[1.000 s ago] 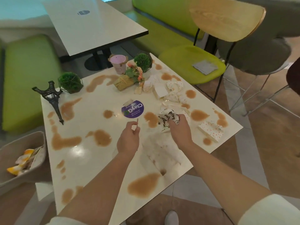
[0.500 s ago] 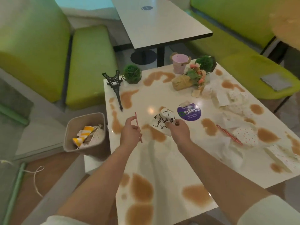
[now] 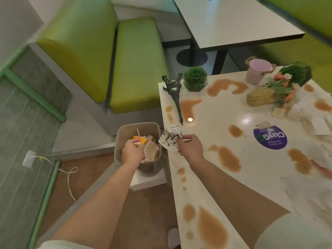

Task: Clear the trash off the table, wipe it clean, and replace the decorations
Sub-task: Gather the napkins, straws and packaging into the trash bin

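Right now the trash is split between both hands at the middle of the frame. The left hand point(image 3: 133, 151) has its grip pinched on a thin red straw point(image 3: 140, 142), held over the open mouth of the beige waste bin point(image 3: 120, 141). The right hand point(image 3: 190, 146) has its grip closed on a crumpled white paper cup point(image 3: 170, 139) with black doodles, held at the bench's left edge, just beside the bin.

Inside the bin lie an orange-and-yellow scrap point(image 3: 138, 139) and dotted paper wrappers point(image 3: 152, 150), piled near the rim. The bin stands on the floor against the side of the white bench point(image 3: 212, 115).

Across the bench spread many brown spill stains point(image 3: 228, 159). Toward the upper middle a small black Eiffel Tower model point(image 3: 173, 93) leans near the corner, with a green ball plant in a wire frame point(image 3: 195, 79) just beside it. Farther right stand a pink cup point(image 3: 257, 71), a second green plant point(image 3: 296, 73) and a flower bundle wrapped in brown paper point(image 3: 269, 95). A round purple sticker point(image 3: 270, 137) sits at the right, with crumpled white napkins point(image 3: 309, 114) beyond it and another red straw point(image 3: 321, 169) at the right edge.

Green booth seats point(image 3: 136, 63) fill the upper left, and a second table point(image 3: 231, 22) stands at the top.
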